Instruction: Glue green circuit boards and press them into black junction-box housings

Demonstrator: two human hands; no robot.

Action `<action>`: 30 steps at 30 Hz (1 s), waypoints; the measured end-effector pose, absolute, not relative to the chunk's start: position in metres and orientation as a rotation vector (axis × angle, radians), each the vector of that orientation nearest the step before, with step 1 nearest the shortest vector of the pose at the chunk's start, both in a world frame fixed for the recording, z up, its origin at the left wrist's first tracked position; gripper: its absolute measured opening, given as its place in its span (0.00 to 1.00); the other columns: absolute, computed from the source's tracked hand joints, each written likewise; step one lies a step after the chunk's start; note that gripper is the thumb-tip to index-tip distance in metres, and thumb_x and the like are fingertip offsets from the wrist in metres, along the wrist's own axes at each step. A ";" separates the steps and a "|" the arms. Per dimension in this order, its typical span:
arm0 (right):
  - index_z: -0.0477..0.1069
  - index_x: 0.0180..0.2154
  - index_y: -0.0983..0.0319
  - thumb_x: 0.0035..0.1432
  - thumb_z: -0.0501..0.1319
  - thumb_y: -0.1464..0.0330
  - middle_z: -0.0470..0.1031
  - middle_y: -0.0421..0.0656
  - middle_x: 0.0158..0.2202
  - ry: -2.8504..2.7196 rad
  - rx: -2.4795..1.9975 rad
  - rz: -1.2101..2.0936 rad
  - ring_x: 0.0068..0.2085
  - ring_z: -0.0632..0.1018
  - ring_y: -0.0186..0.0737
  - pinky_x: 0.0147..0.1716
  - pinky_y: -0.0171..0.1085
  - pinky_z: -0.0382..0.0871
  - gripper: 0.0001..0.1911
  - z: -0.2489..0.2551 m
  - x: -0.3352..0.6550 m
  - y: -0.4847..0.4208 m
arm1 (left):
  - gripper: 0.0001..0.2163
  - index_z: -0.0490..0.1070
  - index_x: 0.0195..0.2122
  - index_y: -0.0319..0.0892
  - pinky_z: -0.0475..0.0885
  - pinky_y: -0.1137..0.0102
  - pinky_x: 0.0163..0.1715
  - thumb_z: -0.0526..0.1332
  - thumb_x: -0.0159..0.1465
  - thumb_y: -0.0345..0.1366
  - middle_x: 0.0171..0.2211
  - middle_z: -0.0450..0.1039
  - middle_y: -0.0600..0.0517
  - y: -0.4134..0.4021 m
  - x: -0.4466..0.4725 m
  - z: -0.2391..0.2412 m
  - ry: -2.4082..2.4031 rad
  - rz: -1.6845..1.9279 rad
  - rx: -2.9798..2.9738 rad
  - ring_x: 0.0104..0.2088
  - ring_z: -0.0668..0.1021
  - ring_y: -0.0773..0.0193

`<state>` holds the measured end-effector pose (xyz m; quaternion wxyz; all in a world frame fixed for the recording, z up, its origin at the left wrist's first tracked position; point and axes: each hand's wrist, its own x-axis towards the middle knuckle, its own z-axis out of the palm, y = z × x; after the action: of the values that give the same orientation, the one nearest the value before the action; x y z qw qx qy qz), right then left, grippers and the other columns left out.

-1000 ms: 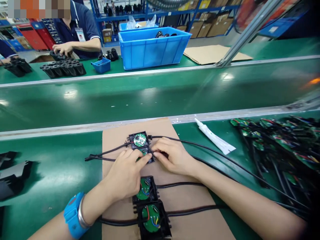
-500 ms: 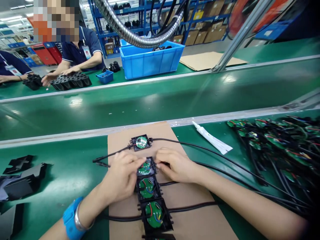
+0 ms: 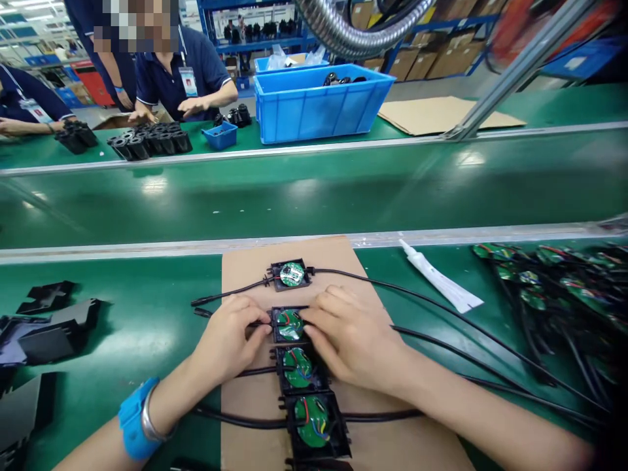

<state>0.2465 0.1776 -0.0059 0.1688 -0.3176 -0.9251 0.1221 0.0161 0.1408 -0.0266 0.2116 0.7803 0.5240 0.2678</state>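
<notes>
A column of square black plastic housings runs down the cardboard sheet (image 3: 255, 451), each with a round green circuit board and thin coloured wires inside. At the second housing from the far end (image 3: 275, 335), my left hand (image 3: 230, 340) pinches the black cable (image 3: 203, 313) by its left edge. My right hand (image 3: 350, 337) has thumb and fingertips closed at the right side of that housing, touching the rim beside its circuit board (image 3: 289, 325); the cable exit there is hidden. Farther back sits a separate housing (image 3: 290, 275) with cables on both sides. Nearer me lies another housing (image 3: 314, 422).
A white tube (image 3: 441, 278) lies at right, beside a heap of wired circuit boards (image 3: 564, 281). Black plastic covers (image 3: 61, 333) lie at left. Across the green bench stand a blue bin (image 3: 324, 108), black cylindrical parts (image 3: 150, 140) and a co-worker (image 3: 184, 78).
My left fingers have shifted from the circuit board to the cable at the housing's left edge. My right fingers have come in onto the housing's right side. The camera view has turned slightly.
</notes>
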 end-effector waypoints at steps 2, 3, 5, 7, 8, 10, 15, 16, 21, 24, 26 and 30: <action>0.76 0.42 0.69 0.62 0.51 0.70 0.71 0.52 0.34 -2.696 -0.860 0.238 0.36 0.67 0.47 0.38 0.46 0.64 0.16 -0.002 0.228 0.166 | 0.03 0.75 0.34 0.43 0.71 0.61 0.40 0.61 0.62 0.31 0.34 0.75 0.51 0.141 0.015 -0.028 1.459 0.743 2.173 0.37 0.75 0.59; 0.76 0.43 0.71 0.62 0.51 0.69 0.71 0.53 0.34 -2.739 -0.843 0.204 0.36 0.67 0.47 0.38 0.47 0.64 0.17 -0.002 0.219 0.162 | 0.04 0.75 0.34 0.43 0.71 0.61 0.40 0.61 0.62 0.31 0.34 0.75 0.51 0.141 0.015 -0.029 1.463 0.736 2.176 0.37 0.75 0.59; 0.76 0.42 0.72 0.63 0.51 0.67 0.71 0.55 0.34 -2.804 -0.847 0.179 0.37 0.66 0.49 0.38 0.48 0.64 0.19 -0.003 0.205 0.154 | 0.04 0.75 0.34 0.43 0.71 0.62 0.40 0.60 0.63 0.31 0.33 0.75 0.51 0.140 0.015 -0.031 1.469 0.722 2.190 0.36 0.75 0.59; 0.77 0.40 0.72 0.64 0.51 0.67 0.71 0.56 0.36 -2.831 -0.873 0.212 0.39 0.66 0.50 0.38 0.48 0.64 0.19 -0.003 0.199 0.150 | 0.05 0.75 0.34 0.43 0.71 0.61 0.40 0.59 0.64 0.31 0.33 0.75 0.51 0.139 0.015 -0.031 1.470 0.708 2.208 0.36 0.75 0.59; 0.77 0.39 0.72 0.64 0.51 0.67 0.71 0.56 0.36 -2.837 -0.879 0.233 0.40 0.66 0.51 0.39 0.48 0.64 0.18 -0.003 0.199 0.151 | 0.05 0.75 0.34 0.43 0.71 0.61 0.40 0.59 0.64 0.31 0.33 0.75 0.51 0.139 0.015 -0.030 1.466 0.700 2.216 0.36 0.75 0.60; 0.76 0.39 0.72 0.64 0.52 0.67 0.71 0.55 0.36 -2.831 -0.857 0.293 0.40 0.66 0.50 0.39 0.47 0.64 0.18 -0.001 0.204 0.156 | 0.05 0.76 0.33 0.44 0.71 0.62 0.40 0.60 0.63 0.30 0.33 0.75 0.51 0.141 0.013 -0.024 1.433 0.645 2.231 0.36 0.75 0.60; 0.76 0.36 0.65 0.64 0.51 0.69 0.73 0.48 0.33 -2.550 -0.935 0.427 0.38 0.68 0.43 0.43 0.44 0.64 0.15 0.000 0.243 0.206 | 0.05 0.73 0.38 0.41 0.71 0.61 0.43 0.62 0.61 0.31 0.37 0.73 0.49 0.175 0.005 -0.010 1.509 0.570 2.291 0.41 0.75 0.57; 0.75 0.38 0.66 0.62 0.53 0.70 0.74 0.48 0.35 -2.482 -1.007 0.392 0.40 0.69 0.45 0.45 0.45 0.64 0.13 -0.003 0.252 0.219 | 0.07 0.72 0.39 0.39 0.71 0.59 0.44 0.63 0.60 0.32 0.39 0.73 0.47 0.185 0.004 -0.011 1.570 0.597 2.312 0.42 0.74 0.55; 0.69 0.41 0.66 0.57 0.56 0.72 0.75 0.50 0.39 -2.368 -1.209 0.537 0.42 0.72 0.46 0.44 0.45 0.66 0.09 -0.022 0.280 0.254 | 0.01 0.70 0.34 0.41 0.72 0.62 0.40 0.60 0.61 0.30 0.35 0.74 0.49 0.206 0.007 -0.019 1.629 0.612 2.318 0.38 0.76 0.57; 0.67 0.40 0.64 0.63 0.50 0.71 0.74 0.48 0.38 -2.332 -1.134 0.551 0.39 0.74 0.40 0.40 0.39 0.67 0.08 -0.016 0.283 0.240 | 0.07 0.70 0.37 0.43 0.72 0.67 0.37 0.53 0.66 0.31 0.36 0.77 0.51 0.198 0.009 -0.012 1.632 0.625 2.277 0.36 0.78 0.60; 0.67 0.39 0.64 0.65 0.48 0.70 0.74 0.48 0.37 -2.408 -1.089 0.505 0.37 0.74 0.40 0.38 0.38 0.66 0.11 -0.002 0.280 0.227 | 0.09 0.71 0.37 0.43 0.72 0.67 0.37 0.52 0.68 0.33 0.36 0.78 0.51 0.194 0.009 -0.003 1.655 0.617 2.259 0.36 0.79 0.60; 0.69 0.34 0.65 0.65 0.47 0.70 0.73 0.46 0.30 -2.662 -1.183 0.312 0.28 0.72 0.39 0.29 0.37 0.58 0.14 0.028 0.265 0.219 | 0.10 0.72 0.36 0.42 0.72 0.67 0.37 0.51 0.68 0.34 0.36 0.78 0.51 0.197 0.016 0.007 1.789 0.449 2.303 0.36 0.79 0.59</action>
<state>0.2650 0.2191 0.0278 0.1055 -0.4016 -0.9035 0.1059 0.0155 0.1965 0.0070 0.0954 0.7769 0.6036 0.1515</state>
